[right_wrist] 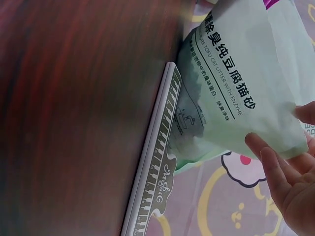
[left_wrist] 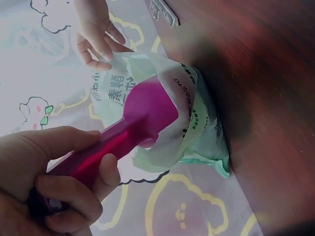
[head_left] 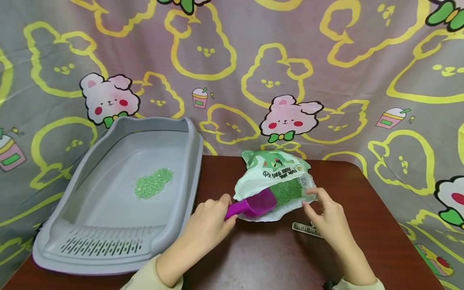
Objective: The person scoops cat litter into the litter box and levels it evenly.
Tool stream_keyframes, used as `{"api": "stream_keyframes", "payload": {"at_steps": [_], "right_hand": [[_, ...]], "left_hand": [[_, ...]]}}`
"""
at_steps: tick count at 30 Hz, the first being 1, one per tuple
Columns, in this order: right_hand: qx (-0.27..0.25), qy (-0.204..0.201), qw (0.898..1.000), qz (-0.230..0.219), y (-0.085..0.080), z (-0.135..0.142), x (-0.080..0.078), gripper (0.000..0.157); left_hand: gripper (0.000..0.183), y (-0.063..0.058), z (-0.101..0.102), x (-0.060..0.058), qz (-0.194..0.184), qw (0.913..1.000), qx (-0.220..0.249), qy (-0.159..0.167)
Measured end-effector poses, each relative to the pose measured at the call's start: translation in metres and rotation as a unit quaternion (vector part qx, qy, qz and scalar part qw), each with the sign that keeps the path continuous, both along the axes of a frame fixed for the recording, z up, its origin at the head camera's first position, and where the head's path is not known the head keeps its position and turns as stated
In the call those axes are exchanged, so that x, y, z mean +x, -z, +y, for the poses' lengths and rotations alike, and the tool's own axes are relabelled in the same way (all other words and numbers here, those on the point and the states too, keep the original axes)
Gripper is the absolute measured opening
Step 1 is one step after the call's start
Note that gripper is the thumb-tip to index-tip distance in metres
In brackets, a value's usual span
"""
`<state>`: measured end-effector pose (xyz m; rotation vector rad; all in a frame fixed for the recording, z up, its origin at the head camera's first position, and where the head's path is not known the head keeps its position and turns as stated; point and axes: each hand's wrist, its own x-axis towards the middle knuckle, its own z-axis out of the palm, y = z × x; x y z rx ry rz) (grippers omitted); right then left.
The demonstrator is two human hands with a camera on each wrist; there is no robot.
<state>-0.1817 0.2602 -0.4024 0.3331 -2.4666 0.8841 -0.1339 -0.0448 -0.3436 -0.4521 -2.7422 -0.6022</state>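
My left hand (head_left: 212, 219) grips a purple scoop (head_left: 264, 202) by its handle, fingers curled round it. The scoop's head lies inside the mouth of a white and green cat litter bag (head_left: 286, 171), over the green litter pellets (head_left: 288, 191). At the bag's right edge, my right hand (head_left: 331, 217) holds the rim between thumb and fingers; the right wrist view shows that hand (right_wrist: 295, 182) against the printed side. To the left stands a grey litter box (head_left: 116, 161) with a small heap of green pellets (head_left: 154, 183) on its floor.
A small ruler-like piece with a piano-key pattern (head_left: 306, 229) lies on the dark wooden table (head_left: 246, 257), just in front of the bag and partly behind my right hand. Behind the table hangs a cartoon-printed curtain (head_left: 239, 80).
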Motion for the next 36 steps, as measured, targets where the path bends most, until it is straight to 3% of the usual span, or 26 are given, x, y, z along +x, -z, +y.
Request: {"api": "stream_keyframes", "payload": {"at_steps": [9, 19, 36], "right_hand": [[-0.005, -0.003, 1.0, 0.002, -0.001, 0.0, -0.002, 0.03], [-0.003, 0.001, 1.0, -0.002, 0.0, -0.001, -0.002, 0.03], [0.001, 0.0, 1.0, -0.003, -0.001, -0.001, 0.0, 0.031]], "left_hand": [[0.03, 0.003, 0.003, -0.01, 0.017, 0.9998, -0.011, 0.001], [0.026, 0.011, 0.006, -0.019, -0.025, 0.9995, 0.021, 0.001], [0.027, 0.026, 0.031, -0.037, -0.034, 0.9989, 0.028, -0.016]]}}
